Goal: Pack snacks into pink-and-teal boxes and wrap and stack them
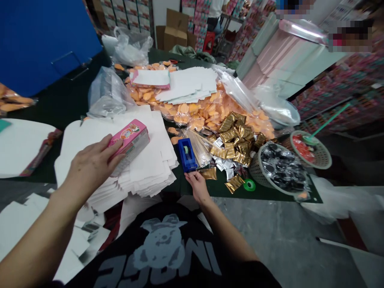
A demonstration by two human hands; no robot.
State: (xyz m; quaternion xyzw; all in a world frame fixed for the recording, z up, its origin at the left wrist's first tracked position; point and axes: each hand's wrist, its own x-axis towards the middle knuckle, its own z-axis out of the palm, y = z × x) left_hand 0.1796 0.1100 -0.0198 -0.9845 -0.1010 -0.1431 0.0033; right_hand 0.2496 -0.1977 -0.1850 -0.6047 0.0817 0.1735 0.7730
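Observation:
My left hand (96,160) is closed on a pink box (131,144), which lies on a stack of flat white card blanks (147,176). At the front edge of the blue tape dispenser (187,155), the thumb and fingers of my right hand (198,185) are pinched together; anything thin between them is too small to make out. A roll of pale tape sits in the dispenser. Gold sachets (235,142) and silver ones lie to the right of it, beside a bundle of thin wooden sticks (199,148).
Bagged orange pieces (192,112) cover the middle of the dark green table (180,183). On the right are a basket of black packets (258,172), a basket with red items (327,158) and a green tape roll (249,185). A blue bin (45,40) stands at the back left.

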